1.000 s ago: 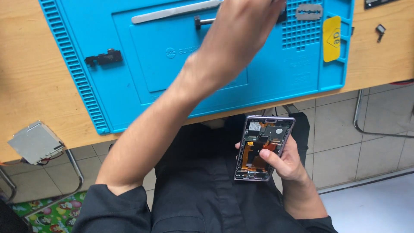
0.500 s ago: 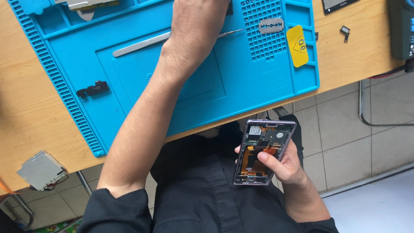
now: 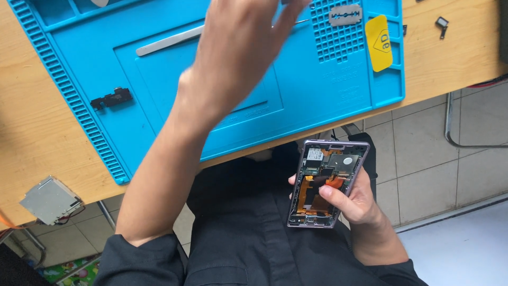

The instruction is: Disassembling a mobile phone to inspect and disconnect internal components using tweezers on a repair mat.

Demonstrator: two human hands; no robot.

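My right hand holds an opened purple-framed phone over my lap, its back off and its boards and orange flex cables showing; my thumb rests on its inside. My left hand is blurred and stretched out over the blue work mat. Its fingers reach the frame's top edge, so what they hold is hidden. Under this hand lies a long flat metal pry tool.
On the mat sit a razor blade, a yellow triangular pick and a small black part. A tiny metal part lies on the wooden table, and a silver shield plate at its near edge. Tiled floor lies to the right.
My left hand has swept from the mat's upper right back toward its middle. The right hand still holds the phone the same way.
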